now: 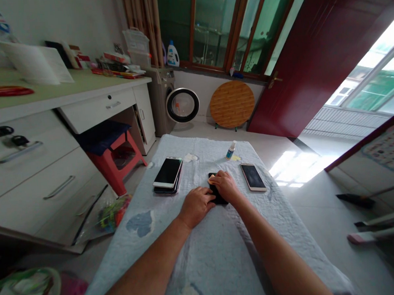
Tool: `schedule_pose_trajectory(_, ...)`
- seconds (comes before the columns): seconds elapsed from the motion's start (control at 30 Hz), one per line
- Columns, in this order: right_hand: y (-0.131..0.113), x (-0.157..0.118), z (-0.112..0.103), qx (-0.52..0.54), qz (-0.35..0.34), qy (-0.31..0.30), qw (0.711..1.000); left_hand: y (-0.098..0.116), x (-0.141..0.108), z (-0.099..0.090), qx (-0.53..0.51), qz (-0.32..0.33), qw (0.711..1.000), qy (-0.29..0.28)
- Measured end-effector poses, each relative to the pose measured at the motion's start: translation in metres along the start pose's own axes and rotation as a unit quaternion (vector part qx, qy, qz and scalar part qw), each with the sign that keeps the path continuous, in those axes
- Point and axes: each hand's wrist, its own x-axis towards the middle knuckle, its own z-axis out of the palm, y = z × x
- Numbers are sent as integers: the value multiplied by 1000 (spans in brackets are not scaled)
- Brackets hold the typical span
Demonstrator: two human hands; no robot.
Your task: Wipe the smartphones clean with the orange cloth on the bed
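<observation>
A black smartphone (220,197) lies flat on the cloth-covered table between my hands. My left hand (196,206) grips its left edge, fingers bent against its side. Over the phone's upper part, my right hand (225,185) presses a small yellow-orange cloth (212,180) onto the surface; most of the cloth is hidden under the fingers. To the left, a white-framed phone (168,172) rests on top of a darker phone (166,190). On the right lies another phone (253,177) with a pale frame. A small spray bottle (230,150) stands upright behind it.
A light blue patterned cloth (202,260) covers the table. At left are a red stool (119,155) and a white desk with drawers (57,171). Farther back are a washing machine with its round door open (182,105), a round wooden tabletop (232,103) and a dark red door (298,65).
</observation>
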Motion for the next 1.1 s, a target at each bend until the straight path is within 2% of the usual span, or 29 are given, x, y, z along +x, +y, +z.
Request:
schedule_pose_trajectory(0.27,-2,-56,-22,94,-37,-34,994,1,-2,1,-33,-21,999,15)
schedule_pose_trajectory(0.4,1,-65,-23,108,-38,-38,993,2,-2,1,-21,-17,1000,16)
schedule_pose_trajectory(0.53,14,-51,-13,112,-9,-8,994,3,0,0,-4,0,1000,-3)
schedule_pose_trajectory(0.7,30,-12,-5,71,48,12,996,1,1,1,14,3,1000,-7)
schedule_pose_trajectory(0.87,26,19,-3,-2,92,20,996,0,1,1,19,6,1000,-13)
schedule_pose_trajectory(0.93,20,25,-1,-24,92,22,995,0,1,1,18,6,1000,-12)
schedule_pose_trajectory(1.1,5,20,4,-19,30,20,999,0,2,2,1,-1,1000,-8)
